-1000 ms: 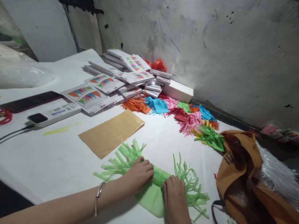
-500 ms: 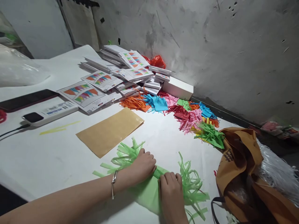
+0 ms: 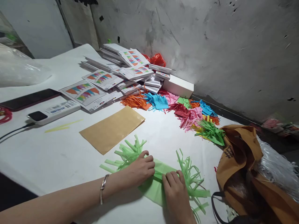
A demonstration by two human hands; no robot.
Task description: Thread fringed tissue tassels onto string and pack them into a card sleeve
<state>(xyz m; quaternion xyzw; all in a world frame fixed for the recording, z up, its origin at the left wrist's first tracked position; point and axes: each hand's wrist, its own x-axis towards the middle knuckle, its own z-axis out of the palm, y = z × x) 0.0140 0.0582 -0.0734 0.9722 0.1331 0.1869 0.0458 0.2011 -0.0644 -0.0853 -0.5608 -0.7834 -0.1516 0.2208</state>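
Note:
A light green fringed tissue paper (image 3: 161, 169) lies on the white table (image 3: 58, 155) near the front edge, with cut strips fanning out at both ends. My left hand (image 3: 140, 169) presses down on its left part, fingers curled together over the paper. My right hand (image 3: 175, 189) rests on the middle of it, fingers bent and pressed on the folded part. A metal bangle (image 3: 102, 189) circles my left wrist.
A brown envelope (image 3: 112, 127) lies just beyond the green paper. Heaps of coloured fringed paper (image 3: 187, 115), stacked printed cards (image 3: 102, 79) and a white box (image 3: 178, 87) line the wall. A phone (image 3: 28, 99) and power bank (image 3: 53, 110) sit left. A brown bag (image 3: 247, 174) stands right.
Both hands have shifted slightly on the green paper, and the fold between them has tightened. The view has moved a little.

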